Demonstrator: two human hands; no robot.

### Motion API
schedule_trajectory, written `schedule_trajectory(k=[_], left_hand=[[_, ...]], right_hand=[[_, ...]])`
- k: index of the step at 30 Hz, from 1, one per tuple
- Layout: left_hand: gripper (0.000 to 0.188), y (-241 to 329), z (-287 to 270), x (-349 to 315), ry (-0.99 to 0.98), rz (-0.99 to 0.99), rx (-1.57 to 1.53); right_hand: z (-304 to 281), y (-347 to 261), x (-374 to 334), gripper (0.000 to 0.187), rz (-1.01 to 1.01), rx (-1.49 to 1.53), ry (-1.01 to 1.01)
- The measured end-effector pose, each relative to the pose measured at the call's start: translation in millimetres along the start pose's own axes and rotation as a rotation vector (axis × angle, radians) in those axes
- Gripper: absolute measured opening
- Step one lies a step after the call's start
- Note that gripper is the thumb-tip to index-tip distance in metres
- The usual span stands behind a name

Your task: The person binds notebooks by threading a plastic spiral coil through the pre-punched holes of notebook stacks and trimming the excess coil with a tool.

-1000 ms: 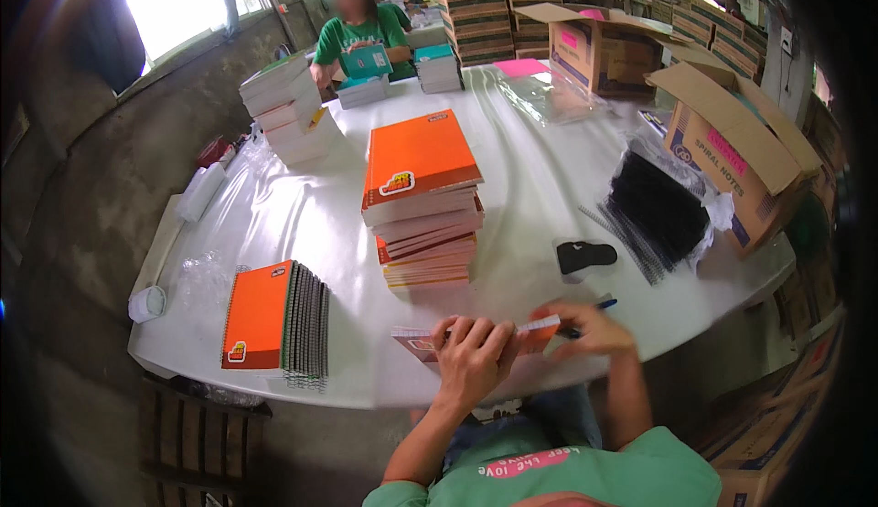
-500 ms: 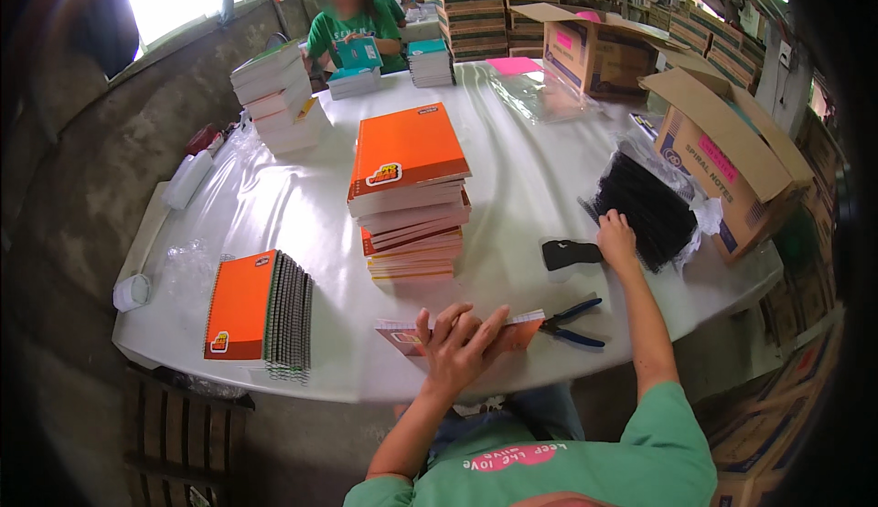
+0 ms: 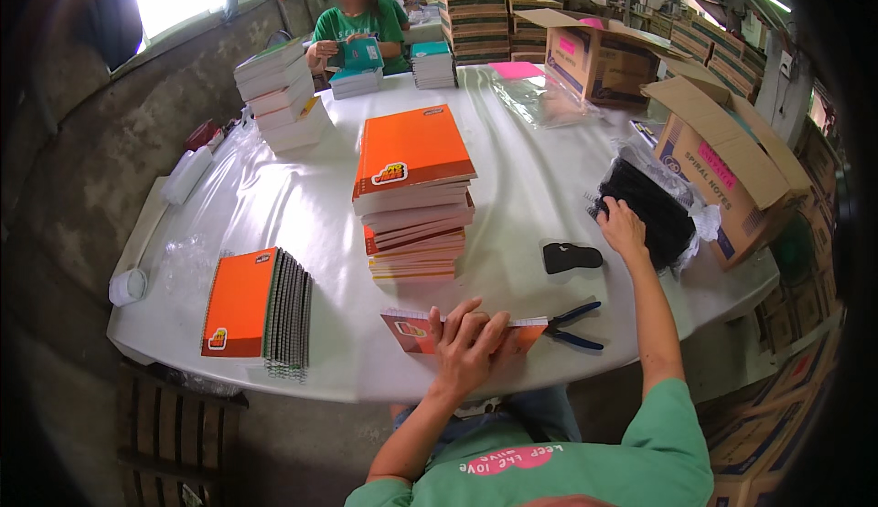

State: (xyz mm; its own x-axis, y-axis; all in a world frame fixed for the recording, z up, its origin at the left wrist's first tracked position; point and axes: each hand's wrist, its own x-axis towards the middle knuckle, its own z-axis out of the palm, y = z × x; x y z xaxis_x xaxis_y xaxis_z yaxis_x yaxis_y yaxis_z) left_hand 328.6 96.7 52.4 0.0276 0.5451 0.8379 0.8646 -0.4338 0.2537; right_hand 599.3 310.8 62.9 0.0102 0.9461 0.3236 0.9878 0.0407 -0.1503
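Note:
In front of me, an orange notebook [image 3: 409, 331] stands on its long edge, tilted. My left hand [image 3: 468, 352] grips it from above, fingers curled over its top edge. Off to the right, my right hand [image 3: 624, 225] reaches into a pile of black spiral binding coils [image 3: 660, 214] lying on crumpled plastic. Its fingers are closed at the pile's left end; how many coils they pinch is hidden. Blue-handled pliers [image 3: 576, 326] lie by the notebook's right end. A flat black pad-like piece [image 3: 572, 257] rests below the coils.
A tall stack of orange-covered notebooks [image 3: 416, 155] stands mid-table, and spiral-bound ones [image 3: 240, 306] lie at left. White book stacks [image 3: 283, 105] are farther back. Open cardboard boxes [image 3: 722, 169] edge the right side. Across the table, a person in green [image 3: 347, 27] handles teal notebooks [image 3: 357, 82].
My right hand has moved slightly up and farther over the coils. The notebook under my left hand has shifted a little right. The person opposite has raised a hand beside the teal notebook.

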Motion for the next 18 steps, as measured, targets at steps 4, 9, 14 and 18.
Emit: schedule_trajectory(k=[4, 9, 14, 18], left_hand=[[0.028, 1, -2, 1, -0.008, 0.003, -0.017], [0.033, 3, -1, 4, -0.018, 0.005, -0.006], [0.036, 4, -3, 4, -0.007, -0.032, -0.002], [0.039, 4, -2, 2, -0.002, -0.032, -0.017]], right_hand=[[8, 17, 10, 0.023, -0.149, -0.094, -0.046], [24, 34, 20, 0.027, -0.388, -0.165, 0.247], [-54, -38, -38, 0.032, -0.529, 0.025, 0.252], [-80, -56, -95, 0.024, -0.760, 0.583, -0.129]])
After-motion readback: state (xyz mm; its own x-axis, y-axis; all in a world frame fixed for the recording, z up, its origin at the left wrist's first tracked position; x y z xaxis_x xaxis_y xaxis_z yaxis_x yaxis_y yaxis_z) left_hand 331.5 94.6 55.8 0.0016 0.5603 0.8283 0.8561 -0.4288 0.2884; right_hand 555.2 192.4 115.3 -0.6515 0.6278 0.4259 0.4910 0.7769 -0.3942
